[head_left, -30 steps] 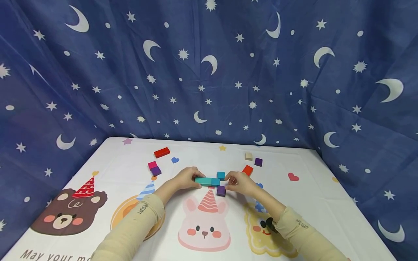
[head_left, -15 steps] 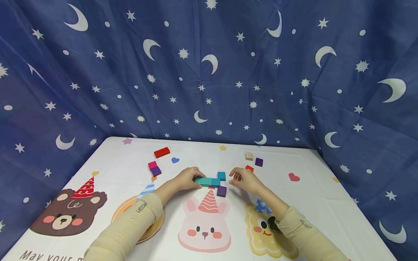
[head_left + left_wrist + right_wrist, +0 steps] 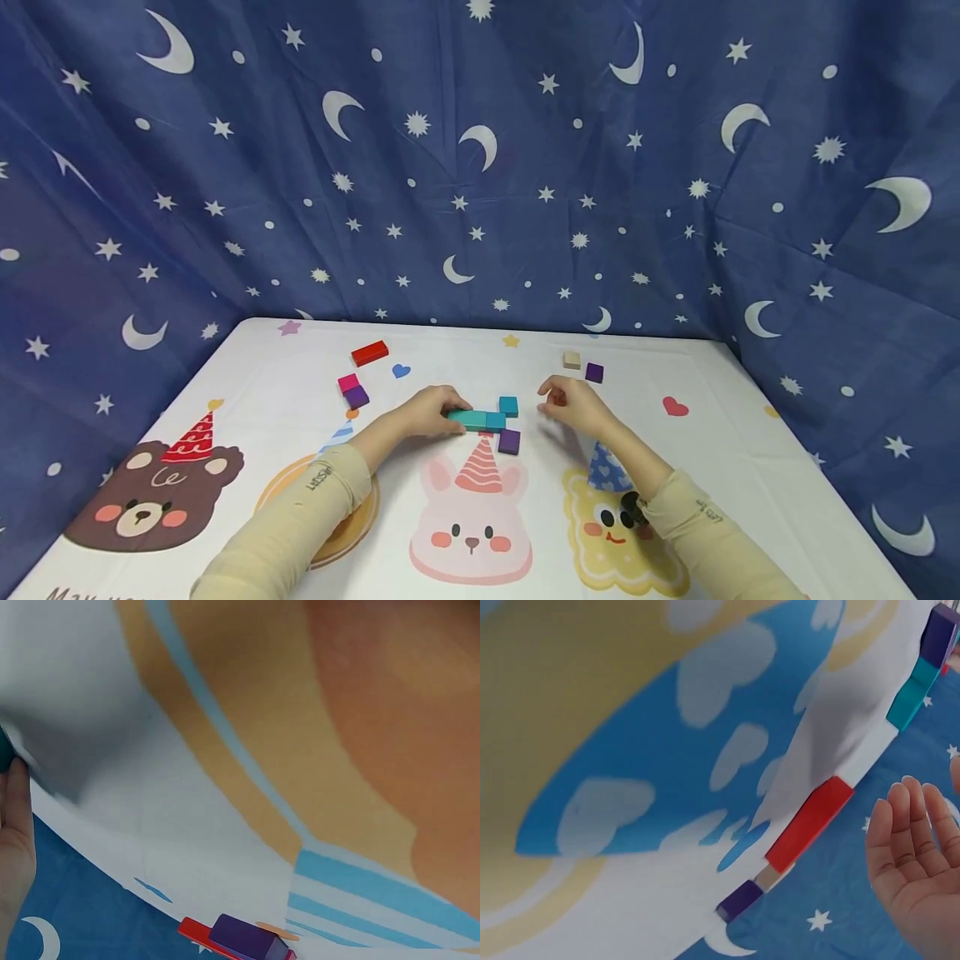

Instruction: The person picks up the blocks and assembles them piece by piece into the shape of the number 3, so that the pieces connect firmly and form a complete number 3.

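Note:
At the table's middle, my left hand (image 3: 433, 411) pinches the left end of a long teal block (image 3: 469, 420) between thumb and fingers. A blue cube (image 3: 496, 421) sits against that block's right end. Just behind stands another blue cube (image 3: 508, 406), and in front a purple cube (image 3: 509, 442). In the left wrist view only part of the left hand (image 3: 16, 825) shows at the edge. My right hand (image 3: 581, 407) hovers to the right of these blocks, fingers loosely bent, holding nothing. An orange-red block (image 3: 810, 823) lies beyond it, hidden by the hand in the head view.
Back left lie a red block (image 3: 370, 353), a pink cube (image 3: 348, 382) and a purple cube (image 3: 357, 396). At the back right are a beige cube (image 3: 572, 359) and a dark purple cube (image 3: 595, 372). A starry blue curtain (image 3: 480, 208) hangs behind the printed tablecloth (image 3: 720, 433).
My right hand has drawn away to the right from the blue and purple cubes, covering the orange-red block in the head view. The left hand stays on the teal block.

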A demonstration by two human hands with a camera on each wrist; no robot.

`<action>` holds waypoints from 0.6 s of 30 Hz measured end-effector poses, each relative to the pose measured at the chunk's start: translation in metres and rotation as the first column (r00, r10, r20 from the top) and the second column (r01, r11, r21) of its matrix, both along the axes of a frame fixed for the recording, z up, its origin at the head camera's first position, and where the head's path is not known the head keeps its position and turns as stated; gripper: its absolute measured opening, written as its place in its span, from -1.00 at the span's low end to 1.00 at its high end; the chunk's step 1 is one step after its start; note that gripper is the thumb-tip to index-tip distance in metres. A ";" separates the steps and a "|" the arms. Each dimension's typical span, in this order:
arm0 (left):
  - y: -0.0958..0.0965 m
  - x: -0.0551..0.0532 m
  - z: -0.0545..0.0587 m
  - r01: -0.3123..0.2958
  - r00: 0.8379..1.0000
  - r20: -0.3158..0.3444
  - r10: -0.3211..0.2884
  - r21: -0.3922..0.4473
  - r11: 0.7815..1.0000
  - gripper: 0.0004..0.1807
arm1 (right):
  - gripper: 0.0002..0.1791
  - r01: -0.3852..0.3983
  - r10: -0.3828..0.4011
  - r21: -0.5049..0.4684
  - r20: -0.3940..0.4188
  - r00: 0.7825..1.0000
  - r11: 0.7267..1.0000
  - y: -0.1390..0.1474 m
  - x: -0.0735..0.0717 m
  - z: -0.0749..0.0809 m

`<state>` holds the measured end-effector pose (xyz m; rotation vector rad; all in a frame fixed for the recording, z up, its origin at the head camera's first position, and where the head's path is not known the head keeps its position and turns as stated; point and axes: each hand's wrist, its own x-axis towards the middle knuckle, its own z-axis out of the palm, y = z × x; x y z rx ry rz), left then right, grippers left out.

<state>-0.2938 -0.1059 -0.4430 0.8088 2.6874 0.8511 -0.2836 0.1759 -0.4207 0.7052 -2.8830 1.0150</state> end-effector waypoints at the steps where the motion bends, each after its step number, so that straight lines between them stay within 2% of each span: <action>1: -0.001 0.000 0.000 0.006 1.000 -0.001 -0.006 0.001 1.000 -0.65 | -0.78 0.012 -0.012 0.003 0.001 1.000 1.000 0.001 -0.001 0.000; 11: -0.003 0.002 0.001 0.038 0.999 -0.016 -0.038 0.028 0.999 -0.66 | -0.75 0.119 -0.119 0.019 0.014 0.993 0.993 0.017 -0.012 0.003; 18: -0.003 0.002 -0.002 0.036 0.999 -0.030 -0.035 0.049 0.998 -0.67 | -0.73 0.136 -0.136 -0.002 -0.020 0.991 0.991 0.028 -0.018 0.004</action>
